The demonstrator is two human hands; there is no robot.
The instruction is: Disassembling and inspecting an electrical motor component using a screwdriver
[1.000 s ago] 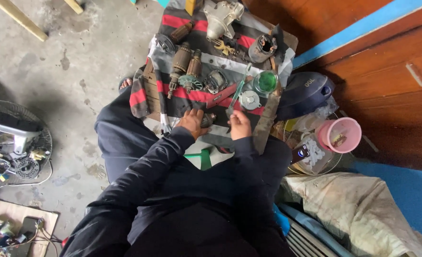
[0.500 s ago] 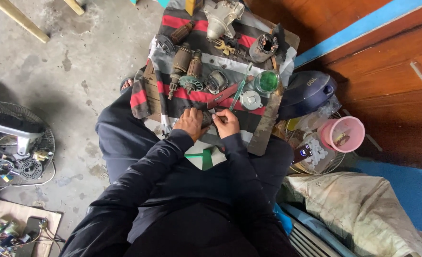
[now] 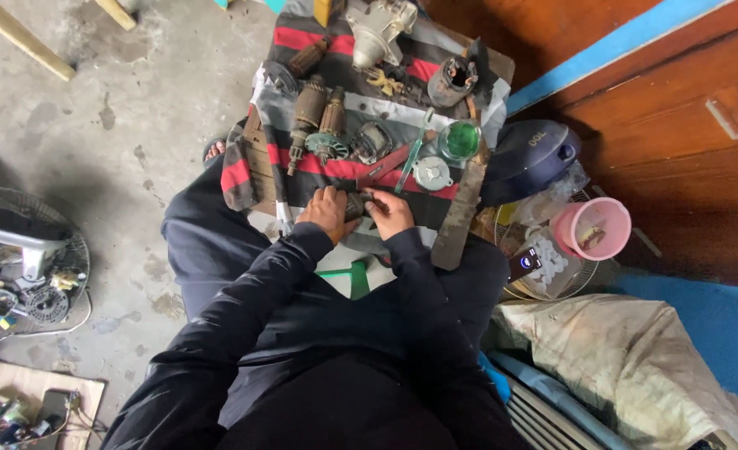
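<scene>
Both hands meet at the near edge of the low work surface, right in front of the person's knees. The left hand [image 3: 326, 212] is curled around a small dark metal part [image 3: 355, 204], stubby and grimy, and the right hand [image 3: 390, 212] closes on it from the other side, fingers pinched at its end. The part sits between the two palms, touching both, its short length running roughly across from one hand to the other; neither hand is nearer, since both already grip it.

Just beyond the knuckles lies a red-handled tool [image 3: 390, 162], slanting up and away to the right, with a thin green-handled screwdriver [image 3: 413, 150] beside it. Past those, a round green glass jar [image 3: 459, 139] stands by a small pale metal cap [image 3: 431, 173]. To the left rest two copper-wound motor armatures [image 3: 321, 117], ribbed and brown, their shafts pointing toward the person. All of it lies on a striped red, black and grey cloth [image 3: 252, 171] draped over the surface. Off to the right, a dark blue helmet [image 3: 529, 158] and a pink plastic cup [image 3: 592, 227] sit near the wooden wall.
</scene>
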